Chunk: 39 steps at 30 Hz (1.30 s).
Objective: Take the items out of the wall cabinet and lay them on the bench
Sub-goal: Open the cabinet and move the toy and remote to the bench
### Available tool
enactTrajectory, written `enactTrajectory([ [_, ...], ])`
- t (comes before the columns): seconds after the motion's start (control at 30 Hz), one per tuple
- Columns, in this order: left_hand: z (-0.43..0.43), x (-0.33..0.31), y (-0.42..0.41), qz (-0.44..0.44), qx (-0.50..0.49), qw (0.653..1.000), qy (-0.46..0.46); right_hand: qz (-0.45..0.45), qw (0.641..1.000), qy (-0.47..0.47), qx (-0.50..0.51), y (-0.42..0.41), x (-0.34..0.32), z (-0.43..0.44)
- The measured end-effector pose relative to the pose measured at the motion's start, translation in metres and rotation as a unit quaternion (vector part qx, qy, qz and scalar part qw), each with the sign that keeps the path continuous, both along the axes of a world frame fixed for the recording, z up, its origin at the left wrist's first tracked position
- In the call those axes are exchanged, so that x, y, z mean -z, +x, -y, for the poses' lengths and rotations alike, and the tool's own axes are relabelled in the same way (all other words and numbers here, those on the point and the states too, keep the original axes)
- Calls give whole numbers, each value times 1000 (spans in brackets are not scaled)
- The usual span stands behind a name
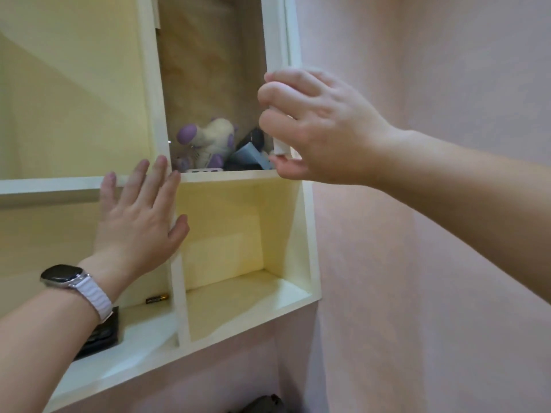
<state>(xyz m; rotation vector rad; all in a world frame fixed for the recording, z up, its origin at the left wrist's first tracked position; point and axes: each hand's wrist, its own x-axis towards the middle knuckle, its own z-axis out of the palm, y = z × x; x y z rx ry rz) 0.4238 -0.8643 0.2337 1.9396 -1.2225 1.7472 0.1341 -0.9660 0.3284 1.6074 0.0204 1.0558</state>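
Note:
The cream wall cabinet (308, 234) fills the left of the view. Its upper right compartment holds a cream and purple plush toy (208, 141), a blue box (250, 155), a dark object (256, 137) behind it and a white item (205, 170) at the shelf's front edge. My right hand (316, 126) is closed around the lower end of the white door edge (275, 34) of that compartment. My left hand (140, 222) lies flat with fingers spread against the vertical divider, holding nothing. The bench is out of view.
In the lower left compartment lie a small battery (157, 299) and a black flat object (101, 335), partly hidden by my wrist and its watch (62, 277). A pink wall (417, 84) runs to the right. Something dark (265, 405) shows below the cabinet.

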Motion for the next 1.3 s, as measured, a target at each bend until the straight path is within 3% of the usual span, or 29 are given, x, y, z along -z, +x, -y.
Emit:
enactTrajectory([
  [0.23,-2,1,-18,-28,-46,998,37,66,997,-23,-23,-60,11,43],
  [0.5,-4,-3,-30,-53,-55,995,61,95,995,30,22,-97,16,83],
  [0.7,-6,-6,-33,-49,-58,994,75,127,979,131,93,-100,19,92],
  [0.97,-5,-12,-18,22,-21,998,47,160,962,171,137,-74,25,74],
  [1.17,14,-44,-20,124,82,988,41,56,977,203,19,-25,27,73],
  [1.3,31,-86,-26,132,145,979,55,0,931,352,-98,20,17,72],
])
